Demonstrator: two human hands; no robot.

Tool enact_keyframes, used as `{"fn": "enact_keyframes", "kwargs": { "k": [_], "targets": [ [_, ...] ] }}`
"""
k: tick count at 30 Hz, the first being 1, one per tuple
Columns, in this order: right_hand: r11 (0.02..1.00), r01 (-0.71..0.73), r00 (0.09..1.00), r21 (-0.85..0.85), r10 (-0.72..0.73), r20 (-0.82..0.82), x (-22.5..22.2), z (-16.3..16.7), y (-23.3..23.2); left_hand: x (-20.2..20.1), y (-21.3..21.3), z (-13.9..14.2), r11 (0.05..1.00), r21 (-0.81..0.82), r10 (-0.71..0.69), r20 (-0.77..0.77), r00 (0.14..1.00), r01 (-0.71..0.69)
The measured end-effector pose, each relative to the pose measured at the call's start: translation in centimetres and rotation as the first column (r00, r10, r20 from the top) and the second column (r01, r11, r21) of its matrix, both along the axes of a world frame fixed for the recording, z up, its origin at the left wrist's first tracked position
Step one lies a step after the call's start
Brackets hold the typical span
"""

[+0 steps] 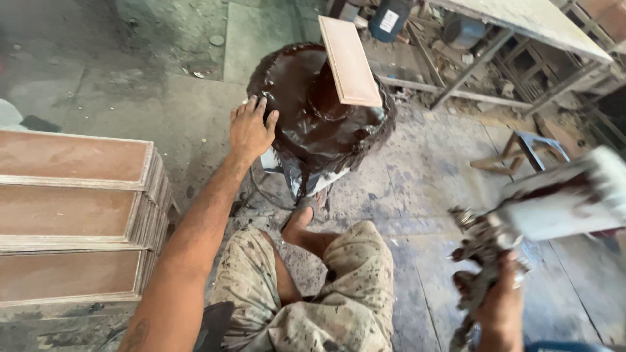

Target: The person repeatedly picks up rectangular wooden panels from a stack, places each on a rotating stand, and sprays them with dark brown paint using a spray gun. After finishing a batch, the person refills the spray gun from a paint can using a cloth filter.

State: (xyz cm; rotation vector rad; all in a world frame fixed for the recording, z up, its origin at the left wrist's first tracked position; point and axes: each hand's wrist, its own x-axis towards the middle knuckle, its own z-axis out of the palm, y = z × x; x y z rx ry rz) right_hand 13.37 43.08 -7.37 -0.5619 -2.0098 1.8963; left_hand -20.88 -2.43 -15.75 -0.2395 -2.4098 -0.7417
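Observation:
My left hand [251, 127] rests with fingers spread on the left rim of a round stand [306, 111] coated in thick glossy dark brown paint. A pale wooden panel [349, 58] lies on top of that stand, tilted away from me. My right hand [499, 303] grips a paint-crusted spray gun [486, 244] with a white cup [574, 199], held low at the right, away from the stand. My knee in paint-spattered shorts [339, 293] and my bare foot [297, 221] sit just below the stand.
Stacks of brown framed panels [72, 215] stand at the left. A workbench [521, 19] with metal legs and clutter fills the upper right, a small wooden stool [521, 150] in front of it. The concrete floor [424, 169] is paint-stained.

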Motion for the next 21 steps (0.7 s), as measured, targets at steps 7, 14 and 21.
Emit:
{"fn": "enact_keyframes", "kwargs": {
  "k": [7, 14, 21],
  "targets": [
    [0.985, -0.003, 0.994, 0.17, 0.021, -0.107, 2.9, 13.3, -2.9, 3.1, 1.5, -1.1, 0.988, -0.154, -0.006, -0.031, 0.999, 0.001],
    [0.972, 0.015, 0.985, 0.236, 0.027, -0.172, 3.2, 17.7, -3.4, 5.2, 4.3, -2.2, 0.945, -0.328, 0.007, -0.048, 0.999, -0.023],
    [0.994, -0.095, 0.975, 0.056, 0.104, -0.194, 2.4, 18.1, -1.4, 6.4, 6.3, -2.1, 0.909, -0.413, -0.039, 0.03, 0.999, 0.048]
  ]
}}
